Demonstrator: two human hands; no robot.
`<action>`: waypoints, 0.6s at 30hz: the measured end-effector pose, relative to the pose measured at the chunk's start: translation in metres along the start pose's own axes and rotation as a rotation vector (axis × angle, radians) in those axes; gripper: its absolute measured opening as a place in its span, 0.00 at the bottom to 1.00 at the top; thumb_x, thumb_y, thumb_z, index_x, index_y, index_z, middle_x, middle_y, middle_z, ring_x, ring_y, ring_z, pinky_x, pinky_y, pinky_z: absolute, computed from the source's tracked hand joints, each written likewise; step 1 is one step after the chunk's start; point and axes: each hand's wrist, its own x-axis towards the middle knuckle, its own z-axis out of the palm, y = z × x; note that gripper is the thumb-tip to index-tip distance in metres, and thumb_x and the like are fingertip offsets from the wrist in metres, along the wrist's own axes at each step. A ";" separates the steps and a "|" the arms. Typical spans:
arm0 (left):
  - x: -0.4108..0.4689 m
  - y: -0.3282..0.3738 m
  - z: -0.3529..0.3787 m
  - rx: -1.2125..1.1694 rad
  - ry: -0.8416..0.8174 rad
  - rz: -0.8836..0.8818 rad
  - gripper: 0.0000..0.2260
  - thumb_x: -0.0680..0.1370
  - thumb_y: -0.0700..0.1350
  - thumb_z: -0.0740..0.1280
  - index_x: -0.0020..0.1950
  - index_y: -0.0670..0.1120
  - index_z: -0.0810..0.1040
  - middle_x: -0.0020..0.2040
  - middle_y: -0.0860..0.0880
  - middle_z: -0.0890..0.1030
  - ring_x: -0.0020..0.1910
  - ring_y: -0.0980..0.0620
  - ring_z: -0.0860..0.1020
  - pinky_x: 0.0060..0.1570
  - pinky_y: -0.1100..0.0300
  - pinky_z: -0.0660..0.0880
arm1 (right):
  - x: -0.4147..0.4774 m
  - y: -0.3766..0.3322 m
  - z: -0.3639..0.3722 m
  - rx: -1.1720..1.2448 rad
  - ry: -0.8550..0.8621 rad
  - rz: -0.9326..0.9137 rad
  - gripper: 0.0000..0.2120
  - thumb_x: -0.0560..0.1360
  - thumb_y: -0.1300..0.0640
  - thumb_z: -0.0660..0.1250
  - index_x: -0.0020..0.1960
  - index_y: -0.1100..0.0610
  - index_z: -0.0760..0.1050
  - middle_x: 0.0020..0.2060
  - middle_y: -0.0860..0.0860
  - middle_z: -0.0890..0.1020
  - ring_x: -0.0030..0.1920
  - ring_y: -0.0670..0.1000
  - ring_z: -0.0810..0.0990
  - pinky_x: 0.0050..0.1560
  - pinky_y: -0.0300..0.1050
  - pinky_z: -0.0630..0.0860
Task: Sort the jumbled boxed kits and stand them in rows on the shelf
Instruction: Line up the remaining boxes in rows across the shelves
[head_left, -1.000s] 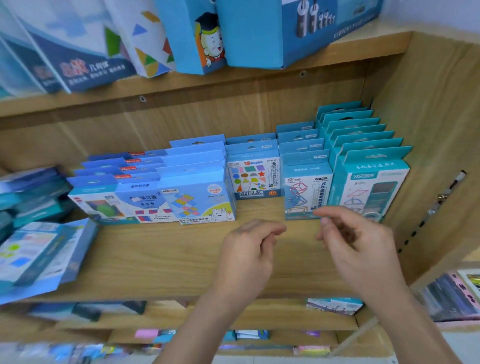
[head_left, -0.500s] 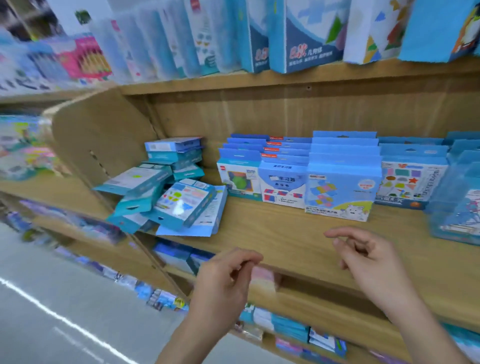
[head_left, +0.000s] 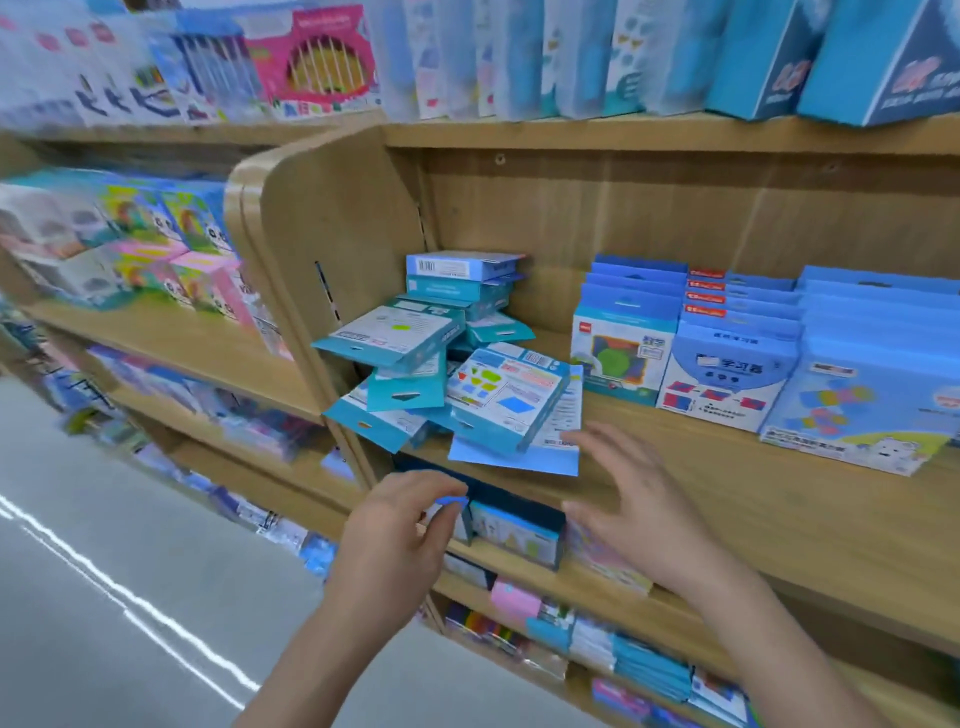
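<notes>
risk, judged from the layout: the pile of kits (head_left: 447, 358) at the 9 o'clock end of the shelf (head_left: 727, 499) is loose, and several teal boxes hang their tabs past the front lip toward 7 o'clock. pulling one from low down would likely tip the others off to the floor. the stack (head_left: 462, 283) at the pile's 12 o'clock sits close to the side panel (head_left: 332, 244), with a slanted box propped against its front; it may slide if that box is taken first. the flat blue sheet (head_left: 519, 457) at the pile's 5 o'clock lies under the front box (head_left: 506, 395), its near edge at the lip; dragging the sheet would carry that box with it. a wide sweep toward 3 o'clock could knock over the standing rows (head_left: 727, 364), which stand one behind another, so one fall may take the next. lifting from the top, one box at a time, looks safest. grip: the right grip (head_left: 639, 499) is wide, fingers straight and spread, palm down, at the pile's 5 o'clock; its fingertips are just beside the sheet's near corner, contact cannot be told, and it holds nothing. the left grip (head_left: 395, 540) is at 6 o'clock, below the lip, fingers loosely curled, thumb near forefinger, no kit in it. a small blue bit at its fingertips probably belongs to a box on the shelf below, not certain.
</notes>
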 end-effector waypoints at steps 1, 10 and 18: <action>0.004 -0.002 0.000 0.017 0.000 0.014 0.07 0.73 0.41 0.71 0.49 0.50 0.83 0.48 0.57 0.82 0.45 0.62 0.76 0.46 0.66 0.74 | 0.006 0.002 0.005 -0.047 0.015 -0.038 0.26 0.72 0.50 0.71 0.68 0.43 0.68 0.67 0.38 0.63 0.67 0.40 0.57 0.67 0.33 0.51; 0.060 -0.019 0.021 0.420 -0.090 0.238 0.24 0.63 0.33 0.74 0.58 0.48 0.80 0.57 0.50 0.81 0.55 0.46 0.77 0.46 0.51 0.78 | 0.032 0.014 0.041 -0.215 0.097 -0.135 0.19 0.74 0.60 0.70 0.64 0.53 0.76 0.66 0.50 0.75 0.69 0.56 0.68 0.66 0.50 0.64; 0.082 -0.019 0.030 0.638 -0.067 0.325 0.22 0.67 0.43 0.76 0.60 0.50 0.79 0.54 0.52 0.81 0.47 0.48 0.70 0.38 0.55 0.69 | 0.031 0.027 0.035 -0.133 0.225 -0.220 0.15 0.72 0.61 0.63 0.57 0.57 0.80 0.57 0.51 0.82 0.63 0.58 0.76 0.56 0.55 0.77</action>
